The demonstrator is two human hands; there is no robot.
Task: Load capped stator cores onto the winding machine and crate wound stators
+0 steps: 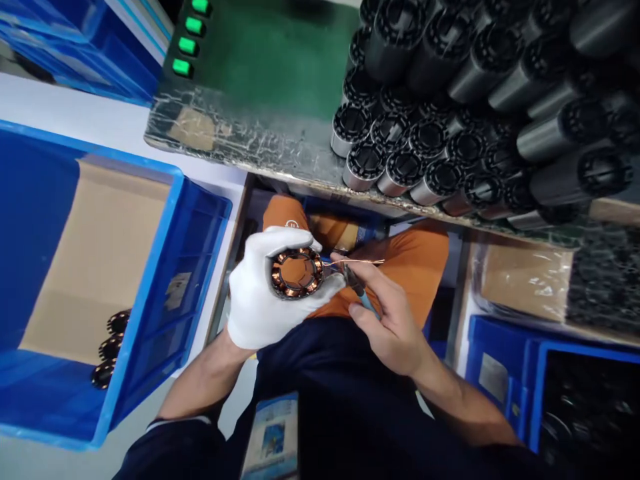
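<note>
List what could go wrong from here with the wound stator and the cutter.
The cutter in the right hand works close to the copper coils of the stator; a slip might nick the winding. The thin wire lead might get cut too short. The bare right hand has no glove, so a wire end could prick it.

Hands: two, left hand (260,293) in white glove, right hand (390,320) bare. Wound stator (297,272): one, in left hand. Cutters (357,285): one pair, in right hand. Green buttons (190,37): four, at 11 o'clock. Blue crate (150,280), 9 o'clock: one, three stators (110,350) inside. Black cylinders (480,100) stacked on worktop at 1 o'clock: dozens, too many to count.
</note>
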